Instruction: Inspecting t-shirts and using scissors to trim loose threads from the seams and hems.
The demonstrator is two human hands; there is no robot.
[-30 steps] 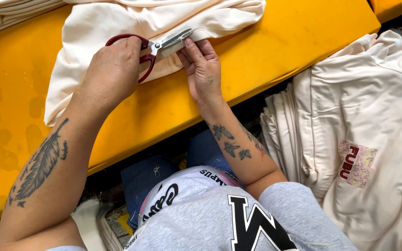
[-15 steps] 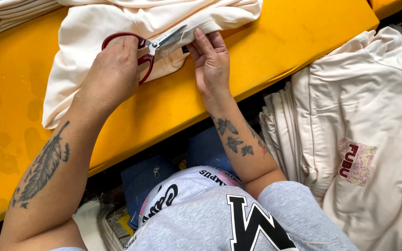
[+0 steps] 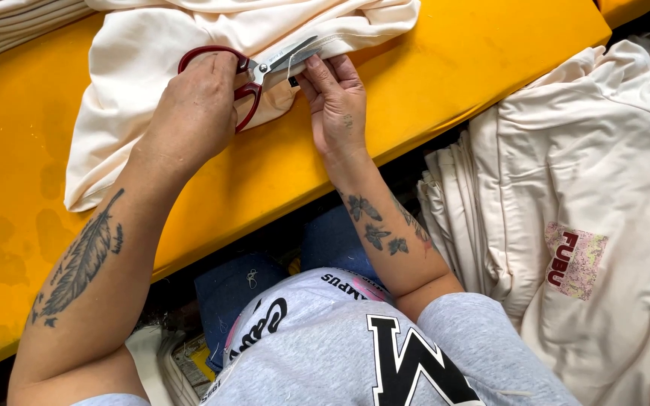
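Note:
A cream garment (image 3: 152, 53) lies spread on a yellow table (image 3: 430, 83). My left hand (image 3: 197, 109) grips red-handled scissors (image 3: 261, 68), whose metal blades point right along the garment's lower edge. My right hand (image 3: 336, 101) presses flat on that edge just right of the blades, fingers on the fabric beside the blade tips. Both forearms are tattooed. The scissor tips are partly hidden by my right fingers.
A pile of cream garments (image 3: 588, 225) with a printed patch lies at the right, below the table edge. More folded cream fabric (image 3: 16, 19) sits at the top left. My lap, in a grey printed shirt (image 3: 355, 353), is under the table's near edge.
Both hands have shifted slightly rightward along the garment's edge. The scissors' blades now lie further along the hem, and my right hand sits closer to them.

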